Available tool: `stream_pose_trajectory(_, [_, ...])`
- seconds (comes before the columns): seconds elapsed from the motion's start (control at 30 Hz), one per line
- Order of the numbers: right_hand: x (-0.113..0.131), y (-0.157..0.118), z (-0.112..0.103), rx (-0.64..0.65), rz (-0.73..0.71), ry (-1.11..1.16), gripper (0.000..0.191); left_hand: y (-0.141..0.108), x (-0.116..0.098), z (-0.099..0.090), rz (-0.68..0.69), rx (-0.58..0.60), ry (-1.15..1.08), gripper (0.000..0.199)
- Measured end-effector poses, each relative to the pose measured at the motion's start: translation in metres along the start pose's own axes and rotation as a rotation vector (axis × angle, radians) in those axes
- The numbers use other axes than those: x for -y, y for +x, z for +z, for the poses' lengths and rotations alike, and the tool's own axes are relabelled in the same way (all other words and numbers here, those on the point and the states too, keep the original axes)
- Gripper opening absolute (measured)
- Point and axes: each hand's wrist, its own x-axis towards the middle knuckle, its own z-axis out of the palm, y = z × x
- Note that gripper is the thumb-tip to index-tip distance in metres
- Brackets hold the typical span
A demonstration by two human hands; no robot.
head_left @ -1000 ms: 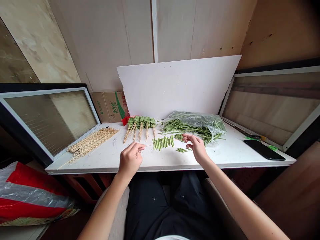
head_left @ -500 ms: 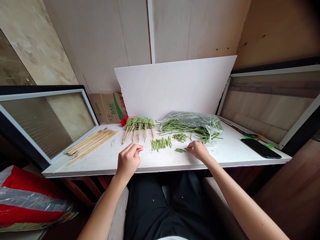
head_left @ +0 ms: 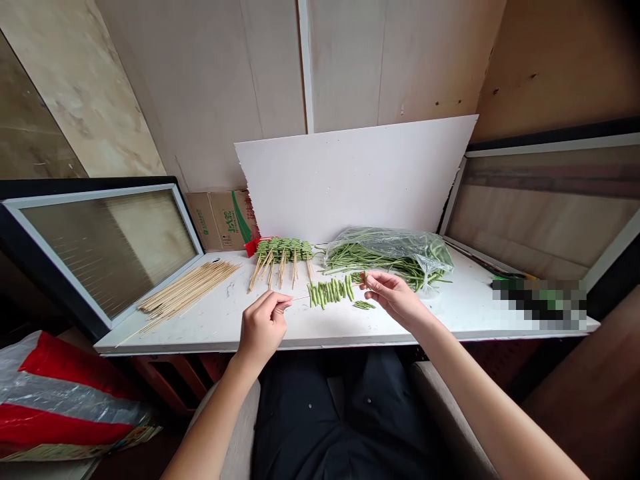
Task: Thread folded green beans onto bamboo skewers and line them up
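Observation:
My left hand (head_left: 264, 322) pinches the left end of a thin wooden skewer (head_left: 301, 297). A row of cut green bean pieces (head_left: 331, 292) is threaded side by side along it, just above the table. At the skewer's right end, my right hand (head_left: 393, 297) holds one more bean piece (head_left: 365, 280) upright between thumb and fingertips. Whether the skewer's tip touches that piece I cannot make out. Below the right fingers lies a small group of bean pieces (head_left: 363, 305); another pile (head_left: 356, 277) sits behind, partly covered by the hand.
Bare skewers (head_left: 193, 290) lie at the left of the white table (head_left: 210, 333). Finished bean skewers (head_left: 285, 250) are stacked at the back, near a cardboard box (head_left: 215, 220). Long beans in a plastic bag (head_left: 390, 253) lie behind my right hand. A blurred patch covers items at the right.
My right hand has come up from the small group of bean pieces to the skewer's right end, bringing one piece. The left hand still holds the skewer. The view has shifted slightly.

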Motion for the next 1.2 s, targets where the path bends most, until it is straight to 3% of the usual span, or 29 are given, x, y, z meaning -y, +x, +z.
stream_pose_trajectory(0.17, [0.005,-0.006,0.01,0.089,0.059,0.147,0.024,-0.001,0.001,0.001,0.004,0.001,-0.007,0.021])
stream_pose_trajectory(0.43, [-0.003,-0.007,0.015,0.073,0.161,0.283,0.023,0.0,0.002,0.001,-0.018,-0.013,0.003,0.021])
stream_pose_trajectory(1.2, [-0.005,-0.007,0.02,-0.027,0.142,0.207,0.024,-0.004,0.005,0.001,0.009,0.009,0.057,0.025])
